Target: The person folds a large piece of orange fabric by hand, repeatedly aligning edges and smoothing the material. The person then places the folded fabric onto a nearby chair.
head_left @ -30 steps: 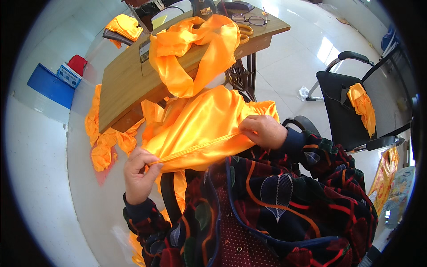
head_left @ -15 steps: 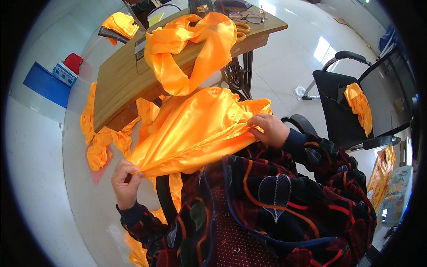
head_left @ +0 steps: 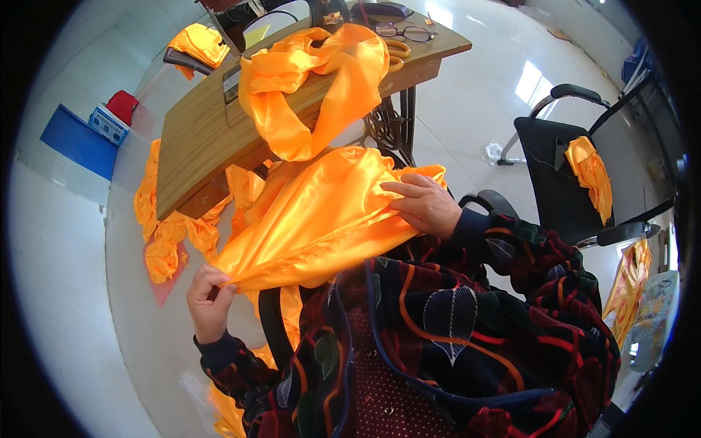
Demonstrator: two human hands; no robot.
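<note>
A shiny orange satin cloth [head_left: 314, 226] is spread over my lap, a long seam or folded hem running along its near side. At its left corner my left hand [head_left: 211, 296] pinches the edge between thumb and fingers, keeping it stretched. My right hand [head_left: 426, 206] rests on the cloth's right part, fingers extended over the bunched satin and not closed round it. Beyond the lap, another loop of orange satin [head_left: 292, 135] lies on the wooden sewing table [head_left: 193, 139] and hangs over its near edge.
Gold-handled scissors [head_left: 396, 55] and eyeglasses [head_left: 404, 31] lie at the table's far right. More orange cloth [head_left: 162, 259] is heaped on the floor at left. A black chair [head_left: 548, 168] at right bears an orange piece [head_left: 588, 175]. A blue box [head_left: 80, 140] stands by the left wall.
My right hand has let go of its pinch on the hem and moved slightly left and up, its fingers now extended on the cloth. My left hand keeps its hold on the corner.
</note>
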